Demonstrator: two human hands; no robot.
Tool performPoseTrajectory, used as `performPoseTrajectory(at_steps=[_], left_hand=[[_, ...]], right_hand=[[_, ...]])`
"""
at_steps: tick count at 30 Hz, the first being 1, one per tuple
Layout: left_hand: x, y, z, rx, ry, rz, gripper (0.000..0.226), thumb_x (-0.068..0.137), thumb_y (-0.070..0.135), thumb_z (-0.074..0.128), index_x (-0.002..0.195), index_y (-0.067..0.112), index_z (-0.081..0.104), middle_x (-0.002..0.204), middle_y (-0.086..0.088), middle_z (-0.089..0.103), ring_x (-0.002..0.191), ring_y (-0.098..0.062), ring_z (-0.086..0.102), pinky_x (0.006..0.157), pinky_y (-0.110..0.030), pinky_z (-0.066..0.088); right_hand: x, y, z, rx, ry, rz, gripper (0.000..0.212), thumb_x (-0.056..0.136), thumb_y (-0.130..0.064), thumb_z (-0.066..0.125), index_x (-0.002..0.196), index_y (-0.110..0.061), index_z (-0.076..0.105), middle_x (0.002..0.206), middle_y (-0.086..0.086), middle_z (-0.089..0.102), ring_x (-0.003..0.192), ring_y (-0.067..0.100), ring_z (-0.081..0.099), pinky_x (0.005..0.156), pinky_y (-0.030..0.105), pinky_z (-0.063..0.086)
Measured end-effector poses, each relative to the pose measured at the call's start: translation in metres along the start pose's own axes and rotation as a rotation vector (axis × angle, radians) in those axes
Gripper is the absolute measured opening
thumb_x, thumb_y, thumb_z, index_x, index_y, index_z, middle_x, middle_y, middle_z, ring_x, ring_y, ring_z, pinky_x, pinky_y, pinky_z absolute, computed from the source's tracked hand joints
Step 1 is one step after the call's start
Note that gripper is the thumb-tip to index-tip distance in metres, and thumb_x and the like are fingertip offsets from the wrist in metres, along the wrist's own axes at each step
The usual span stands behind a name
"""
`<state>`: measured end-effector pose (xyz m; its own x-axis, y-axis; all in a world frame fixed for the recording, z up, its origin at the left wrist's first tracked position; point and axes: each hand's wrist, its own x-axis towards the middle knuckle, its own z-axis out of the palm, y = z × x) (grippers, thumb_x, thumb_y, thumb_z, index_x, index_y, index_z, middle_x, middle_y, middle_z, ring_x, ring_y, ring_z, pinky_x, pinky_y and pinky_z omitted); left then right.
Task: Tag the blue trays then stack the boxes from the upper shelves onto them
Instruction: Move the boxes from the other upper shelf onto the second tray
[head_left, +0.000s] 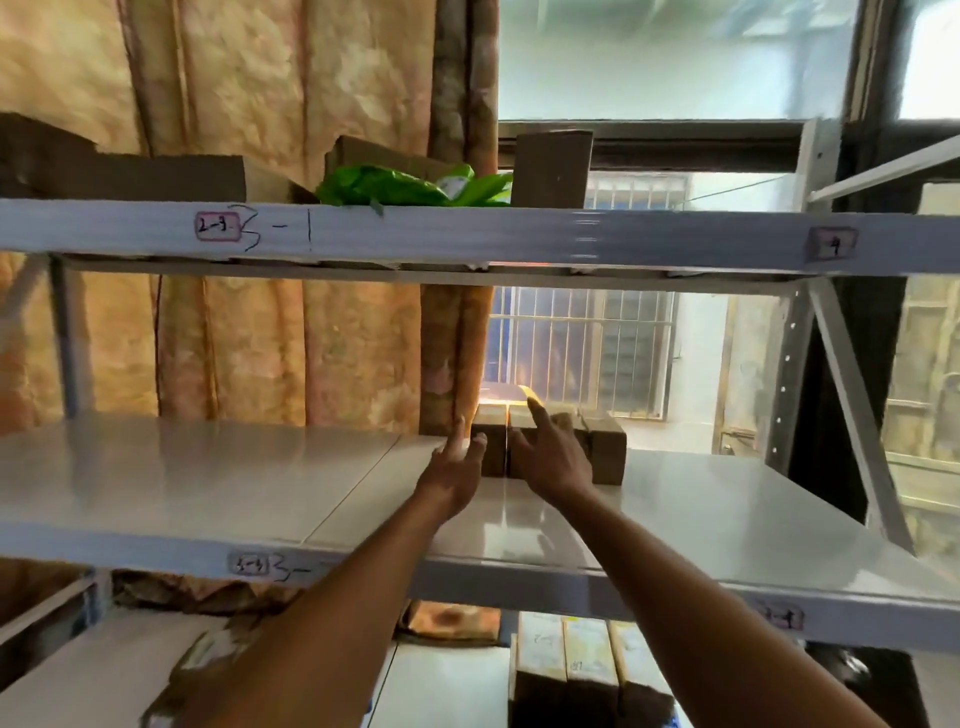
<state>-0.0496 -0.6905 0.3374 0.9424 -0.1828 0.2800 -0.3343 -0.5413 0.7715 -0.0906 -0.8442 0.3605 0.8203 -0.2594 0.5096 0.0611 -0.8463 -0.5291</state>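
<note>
Row of small cardboard boxes (550, 441), rear of the middle shelf (208, 483), long axes running away from me: my left hand (457, 462) at the row's left end, my right hand (550, 452) on its front, fingers released, gripping nothing yet.

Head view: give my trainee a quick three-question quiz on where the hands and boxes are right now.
1. True or false: the boxes the hands reach for sit on the middle shelf, near its back edge.
2. What lies on the top shelf: A) green bag, B) blue tray, C) red bucket?
3. Which hand has a finger over the top of the boxes?

Key: 1 true. 2 A. 3 the right hand; the left hand is at their left side.
</note>
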Motion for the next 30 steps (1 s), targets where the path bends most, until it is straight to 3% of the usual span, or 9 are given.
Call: performPoseTrajectory(at_steps=[4, 8, 12, 15, 19, 21, 23, 27, 30], left_hand=[[0.035, -0.008, 0.016, 0.107, 0.009, 0.061, 0.064, 0.100, 0.066, 0.024, 0.159, 0.044, 0.011, 0.169, -0.009, 0.015, 0.149, -0.035, 0.030, 0.118, -0.055, 0.029], [0.059, -0.009, 0.024, 0.135, 0.008, 0.061, 0.066, 0.092, 0.059, 0.038, 0.153, 0.043, 0.020, 0.157, -0.009, 0.036, 0.133, -0.036, 0.049, 0.106, -0.054, 0.043], [0.063, -0.014, 0.020, -0.037, 0.172, 0.000, 0.064, 0.079, 0.067, 0.061, 0.130, 0.037, 0.036, 0.130, -0.006, 0.056, 0.113, -0.031, 0.061, 0.091, -0.040, 0.049], [0.060, -0.017, 0.016, -0.144, 0.273, -0.061, 0.063, 0.077, 0.064, 0.070, 0.118, 0.028, 0.039, 0.121, -0.005, 0.061, 0.107, -0.029, 0.063, 0.083, -0.036, 0.047], [0.050, -0.018, 0.007, -0.265, 0.356, -0.170, 0.061, 0.077, 0.053, 0.074, 0.117, 0.022, 0.038, 0.123, -0.010, 0.065, 0.107, -0.035, 0.064, 0.086, -0.039, 0.048], [0.049, -0.021, 0.002, -0.309, 0.335, -0.179, 0.068, 0.083, 0.049, 0.070, 0.138, 0.025, 0.038, 0.135, -0.012, 0.060, 0.117, -0.038, 0.060, 0.097, -0.043, 0.047], [0.051, -0.020, -0.005, -0.328, 0.254, -0.176, 0.064, 0.091, 0.052, 0.060, 0.149, 0.030, 0.042, 0.144, -0.015, 0.052, 0.125, -0.037, 0.053, 0.097, -0.040, 0.043], [0.043, -0.013, -0.015, -0.462, 0.202, -0.262, 0.059, 0.084, 0.064, 0.065, 0.121, 0.020, 0.052, 0.118, -0.010, 0.060, 0.102, -0.033, 0.058, 0.080, -0.037, 0.041], [0.025, -0.016, -0.026, -0.522, 0.283, -0.342, 0.049, 0.077, 0.046, 0.077, 0.109, 0.021, 0.049, 0.116, -0.009, 0.065, 0.097, -0.032, 0.061, 0.080, -0.036, 0.048]], right_hand=[[0.031, 0.004, 0.023, -0.166, -0.038, -0.010, 0.061, 0.099, -0.065, 0.044, 0.154, -0.038, 0.039, 0.149, 0.008, 0.041, 0.131, 0.033, 0.052, 0.087, 0.046, 0.052], [0.048, 0.007, 0.037, -0.257, 0.010, -0.001, 0.049, 0.098, -0.062, 0.049, 0.134, -0.029, 0.055, 0.132, 0.012, 0.053, 0.116, 0.035, 0.058, 0.080, 0.045, 0.055], [0.054, 0.004, 0.036, -0.226, 0.103, 0.010, 0.046, 0.094, -0.063, 0.056, 0.118, -0.024, 0.056, 0.108, 0.012, 0.066, 0.101, 0.034, 0.067, 0.079, 0.043, 0.058], [0.048, -0.001, 0.029, -0.196, 0.157, 0.015, 0.047, 0.086, -0.062, 0.064, 0.107, -0.020, 0.058, 0.099, 0.009, 0.072, 0.094, 0.033, 0.071, 0.073, 0.039, 0.056], [0.027, -0.005, 0.019, -0.092, 0.160, 0.096, 0.053, 0.084, -0.060, 0.062, 0.117, -0.019, 0.053, 0.108, 0.010, 0.074, 0.099, 0.036, 0.071, 0.080, 0.044, 0.058], [0.015, -0.005, 0.012, -0.035, 0.134, 0.133, 0.056, 0.088, -0.059, 0.063, 0.127, -0.021, 0.052, 0.115, 0.009, 0.073, 0.103, 0.035, 0.071, 0.083, 0.043, 0.058], [0.006, -0.004, 0.006, 0.016, 0.104, 0.142, 0.058, 0.092, -0.059, 0.061, 0.137, -0.023, 0.054, 0.123, 0.007, 0.073, 0.106, 0.032, 0.071, 0.083, 0.039, 0.056], [-0.025, -0.006, 0.001, 0.133, 0.079, 0.167, 0.049, 0.098, -0.056, 0.052, 0.134, -0.025, 0.064, 0.122, 0.003, 0.075, 0.096, 0.020, 0.068, 0.071, 0.028, 0.048], [-0.051, -0.010, 0.005, 0.243, 0.096, 0.265, 0.044, 0.096, -0.048, 0.056, 0.129, -0.021, 0.068, 0.115, 0.004, 0.076, 0.097, 0.022, 0.069, 0.081, 0.035, 0.055]])
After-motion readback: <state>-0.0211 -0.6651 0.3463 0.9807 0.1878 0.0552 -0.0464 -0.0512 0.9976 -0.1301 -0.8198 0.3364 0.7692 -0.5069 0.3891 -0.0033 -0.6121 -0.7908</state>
